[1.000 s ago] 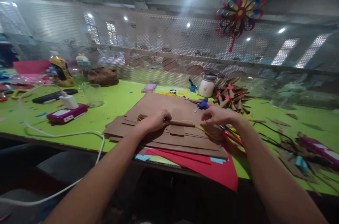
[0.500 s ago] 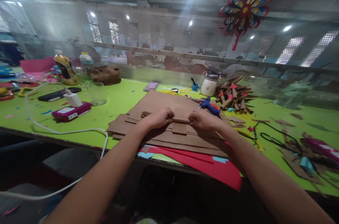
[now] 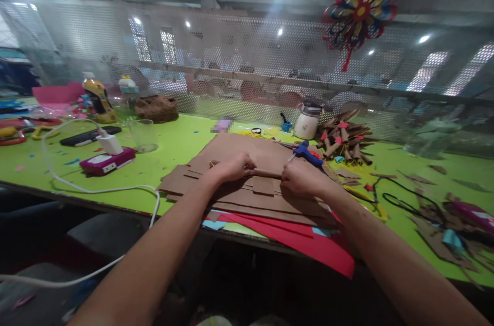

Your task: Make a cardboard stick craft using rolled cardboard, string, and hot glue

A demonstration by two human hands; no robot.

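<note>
Between my two hands lies a thin brown cardboard roll [image 3: 267,173], level above a stack of cardboard sheets [image 3: 235,146]. My left hand [image 3: 238,167] pinches its left end. At its right end, my right hand [image 3: 301,177] is curled round the roll with the fingers closed. Just below the roll a small cardboard strip [image 3: 263,186] rests flat on the stack. A blue glue gun [image 3: 307,153] lies right behind my right hand. Beside my left hand, another small brown piece [image 3: 215,163] with a yellow string shows in part.
Red paper [image 3: 309,249] hangs over the table's front edge. A pile of cardboard rolls [image 3: 345,141] and a white jar [image 3: 307,121] stand at the back right. On the left are a clear cup [image 3: 143,137], a purple power strip [image 3: 108,161] and a white cable [image 3: 92,193].
My right hand has turned and closed further round the roll's right end. My left hand keeps its pinch. The whole view has shifted slightly.
</note>
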